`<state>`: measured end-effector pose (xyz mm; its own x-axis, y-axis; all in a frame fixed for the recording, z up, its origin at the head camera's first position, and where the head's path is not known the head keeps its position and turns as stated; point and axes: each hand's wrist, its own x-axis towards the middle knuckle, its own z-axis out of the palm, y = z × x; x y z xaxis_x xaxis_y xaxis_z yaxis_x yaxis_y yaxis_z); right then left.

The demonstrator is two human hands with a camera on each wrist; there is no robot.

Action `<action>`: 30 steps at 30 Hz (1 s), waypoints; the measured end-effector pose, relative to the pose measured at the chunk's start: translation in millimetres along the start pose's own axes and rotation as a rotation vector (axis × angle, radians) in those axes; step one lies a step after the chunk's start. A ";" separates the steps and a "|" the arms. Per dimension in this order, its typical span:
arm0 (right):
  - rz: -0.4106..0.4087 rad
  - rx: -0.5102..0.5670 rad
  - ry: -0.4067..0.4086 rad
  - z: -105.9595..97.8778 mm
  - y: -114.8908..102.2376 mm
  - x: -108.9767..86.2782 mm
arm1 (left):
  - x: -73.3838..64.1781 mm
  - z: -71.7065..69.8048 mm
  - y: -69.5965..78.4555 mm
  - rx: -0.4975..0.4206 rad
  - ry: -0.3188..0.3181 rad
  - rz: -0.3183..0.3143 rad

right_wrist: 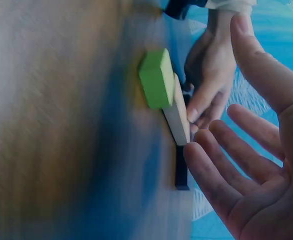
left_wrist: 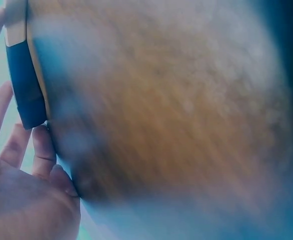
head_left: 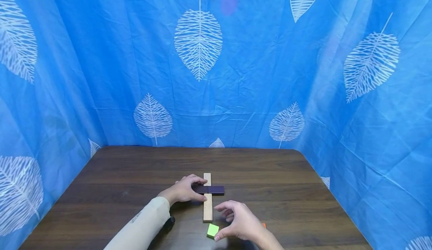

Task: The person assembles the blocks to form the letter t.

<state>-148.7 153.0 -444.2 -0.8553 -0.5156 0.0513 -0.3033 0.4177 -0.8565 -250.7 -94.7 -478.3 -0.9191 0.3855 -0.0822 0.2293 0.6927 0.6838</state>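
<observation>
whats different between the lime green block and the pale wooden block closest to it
The lime green block is brightly coloured; the pale wooden block is light wood-toned. The green block's top is short and nearly square, while the pale block's is long and narrow. The green block sits slightly askew; the pale block points almost straight away from the person. Both lie on the dark wood-grain table.

Left dark block (head_left: 201, 189) partly behind left hand (head_left: 182, 190); orange piece (head_left: 264, 225) mostly behind right hand (head_left: 242, 220).
</observation>
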 end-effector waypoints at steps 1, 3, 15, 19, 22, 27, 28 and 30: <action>0.005 0.007 0.000 2.6 0.9 -0.7 | 0.2 0.2 -0.3 -0.001 0.001 0.001; 0.020 0.023 -0.002 7.4 3.0 -2.2 | 0.4 0.4 -0.6 -0.005 0.001 0.003; 0.063 -0.013 0.030 25.2 13.1 -4.5 | -1.9 -0.6 1.3 -0.019 0.001 0.035; 0.061 -0.020 0.055 27.9 14.0 -4.5 | -2.7 -1.0 2.0 -0.013 -0.002 0.043; 0.073 -0.021 0.060 29.7 14.9 -3.9 | -2.1 -0.6 1.3 -0.008 -0.001 0.044; 0.086 -0.004 0.062 31.8 15.1 -2.5 | -1.4 -0.4 1.0 -0.009 0.002 0.030; 0.086 0.000 0.064 32.4 14.9 -2.2 | -1.5 -0.4 1.3 -0.012 0.000 0.024; 0.083 -0.003 0.069 33.6 14.5 -1.7 | -2.0 -0.4 1.8 -0.011 0.000 0.018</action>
<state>-137.5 134.8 -473.9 -0.9045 -0.4261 0.0159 -0.2312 0.4588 -0.8579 -248.6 -94.5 -476.6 -0.9146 0.3984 -0.0698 0.2428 0.6789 0.6929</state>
